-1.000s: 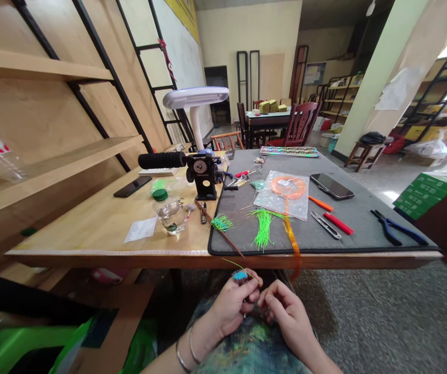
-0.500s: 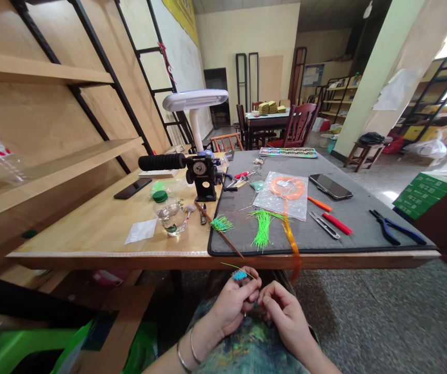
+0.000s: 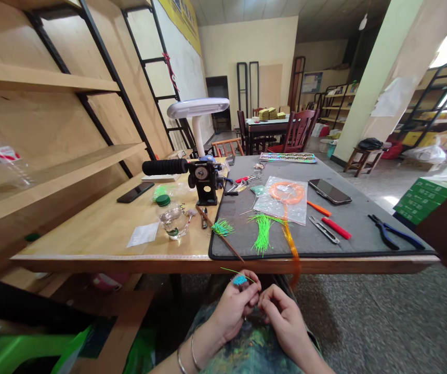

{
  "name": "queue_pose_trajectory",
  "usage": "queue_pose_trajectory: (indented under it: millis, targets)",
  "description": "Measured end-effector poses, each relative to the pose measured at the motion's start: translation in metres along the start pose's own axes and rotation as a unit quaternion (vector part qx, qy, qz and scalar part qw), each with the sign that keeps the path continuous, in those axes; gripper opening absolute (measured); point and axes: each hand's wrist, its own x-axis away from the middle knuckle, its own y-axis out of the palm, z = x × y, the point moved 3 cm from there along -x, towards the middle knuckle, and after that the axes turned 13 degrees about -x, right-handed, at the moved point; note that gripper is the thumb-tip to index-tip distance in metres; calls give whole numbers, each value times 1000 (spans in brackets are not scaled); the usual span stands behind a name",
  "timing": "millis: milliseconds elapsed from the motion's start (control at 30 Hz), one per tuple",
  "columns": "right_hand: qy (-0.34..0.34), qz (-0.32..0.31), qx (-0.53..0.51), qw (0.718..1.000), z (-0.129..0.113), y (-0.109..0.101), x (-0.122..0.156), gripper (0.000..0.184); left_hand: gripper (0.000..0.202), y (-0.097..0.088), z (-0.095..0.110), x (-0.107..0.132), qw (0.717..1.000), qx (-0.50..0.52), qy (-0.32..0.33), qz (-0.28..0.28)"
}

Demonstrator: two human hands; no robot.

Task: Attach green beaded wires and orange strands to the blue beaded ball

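Observation:
Above my lap, my left hand is closed, with thumb and fingers pinched together. A thin green strand runs out of its grip toward the table. Against its fingers sits a small bright-blue cluster of bead-like bits; whether it is worn or gripped I cannot tell. My right hand is pinched close beside the left fingertips, and whatever lies in that pinch is too small to see. On the table edge ahead, a brown stick lies beside a green-and-blue tuft of strands.
A grey mat bears a bundle of green strands, a plastic bag with an orange coil, snips, a red tool and pliers. Left stand a jar, a black winding device and a lamp.
The view has tilted up slightly, so the table sits a little lower. Both hands stay pinched together in nearly the same pose.

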Motion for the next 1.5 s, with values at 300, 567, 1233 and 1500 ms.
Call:
queue_pose_trajectory:
  millis: [300, 567, 1233, 1500]
  targets:
    - [8, 5, -4, 1000, -5, 1, -1, 28, 33, 2, 3, 2, 1000, -19, 0, -5]
    - [9, 8, -11, 1000, -8, 2, 0, 30, 34, 2, 3, 2, 1000, -22, 8, 0]
    - [5, 12, -18, 1000, -5, 1, -1, 31, 30, 0, 1, 2, 996, -82, 29, 11]
    - [14, 21, 7, 1000, -7, 0, -2, 35, 27, -1, 2, 4, 988, -139, 62, 36]
